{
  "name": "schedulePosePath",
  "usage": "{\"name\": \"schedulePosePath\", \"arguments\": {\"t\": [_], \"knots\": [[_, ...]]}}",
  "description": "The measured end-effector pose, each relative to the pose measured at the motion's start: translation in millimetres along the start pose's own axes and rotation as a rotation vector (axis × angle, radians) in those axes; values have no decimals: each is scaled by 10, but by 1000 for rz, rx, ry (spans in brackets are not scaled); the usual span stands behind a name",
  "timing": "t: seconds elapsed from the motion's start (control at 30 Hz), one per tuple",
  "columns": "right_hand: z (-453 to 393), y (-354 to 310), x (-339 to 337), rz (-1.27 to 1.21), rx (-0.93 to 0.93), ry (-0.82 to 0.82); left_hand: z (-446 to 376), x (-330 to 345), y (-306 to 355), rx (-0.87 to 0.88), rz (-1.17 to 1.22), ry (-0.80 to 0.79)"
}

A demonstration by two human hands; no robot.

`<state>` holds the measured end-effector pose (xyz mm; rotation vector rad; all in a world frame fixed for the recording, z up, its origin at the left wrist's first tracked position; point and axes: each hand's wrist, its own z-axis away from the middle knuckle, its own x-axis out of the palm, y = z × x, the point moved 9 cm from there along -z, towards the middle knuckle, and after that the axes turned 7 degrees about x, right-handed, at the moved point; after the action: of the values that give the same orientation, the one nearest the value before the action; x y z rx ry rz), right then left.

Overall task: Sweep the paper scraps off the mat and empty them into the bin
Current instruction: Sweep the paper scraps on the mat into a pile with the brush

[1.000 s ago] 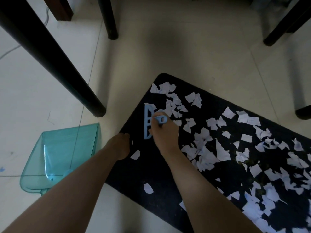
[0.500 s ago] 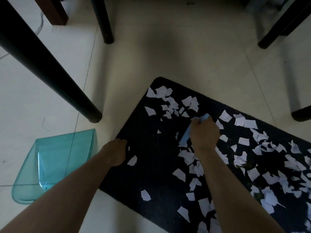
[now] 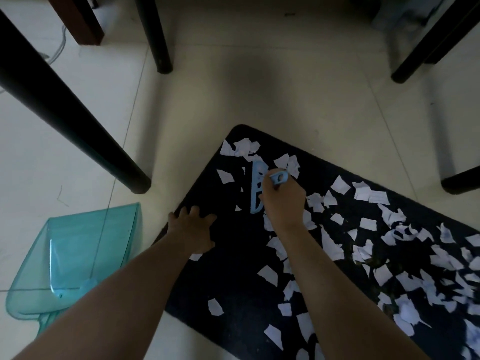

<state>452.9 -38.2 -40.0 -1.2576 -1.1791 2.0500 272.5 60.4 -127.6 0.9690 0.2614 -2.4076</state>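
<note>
A dark mat (image 3: 233, 289) lies on the tiled floor, strewn with several white paper scraps (image 3: 368, 196), densest to the right. My right hand (image 3: 284, 203) grips the handle of a small light-blue hand brush (image 3: 258, 188), whose head stands on the mat near its far left corner among scraps. My left hand (image 3: 191, 229) lies flat with fingers spread, pressing on the mat's left edge. A teal see-through dustpan (image 3: 78, 255) sits on the floor left of the mat, partly behind my left forearm. No bin is in view.
Black table or chair legs stand around the mat: a thick slanted one (image 3: 78, 126) at left, one (image 3: 158, 35) at the back, two more (image 3: 426, 48) at right. A brown wooden post (image 3: 78, 19) is at top left. Pale floor tiles surround the mat.
My right hand has carried the brush from the mat's middle back to its far left corner. My left hand's fingers have spread out flat on the mat's edge.
</note>
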Motion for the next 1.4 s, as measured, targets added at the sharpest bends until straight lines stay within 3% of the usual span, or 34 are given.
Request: {"name": "schedulePosePath", "arguments": {"t": [0.1,0.23,0.33,0.43,0.6,0.7,0.87,1.03,1.17,1.3,1.4], "knots": [[3,-44,35,-71,2,-30,-27,-30,-7,3,14,-17],[-108,-63,406,-263,194,-111,-34,-43,2,18,69,-66],[-209,-126,753,-105,211,-177,-45,-22,-4,22,111,-92],[-339,-64,630,23,182,-62,-47,-27,-6,39,125,-92],[-356,231,-337,218,239,221,-36,-50,-10,62,104,-117],[-356,143,-768,297,223,283,-46,-51,-12,72,103,-128],[-588,-373,-534,192,124,119,-84,-56,-28,81,103,-153],[-833,-858,105,400,-292,-96,-112,-48,-35,105,108,-167],[-990,-845,442,460,-508,-217,-101,-62,-23,132,94,-177],[-1154,-715,613,474,-470,-238,-100,-92,-12,149,100,-178],[-1112,-657,833,537,-440,-356,-102,-102,-4,153,103,-190]]}}
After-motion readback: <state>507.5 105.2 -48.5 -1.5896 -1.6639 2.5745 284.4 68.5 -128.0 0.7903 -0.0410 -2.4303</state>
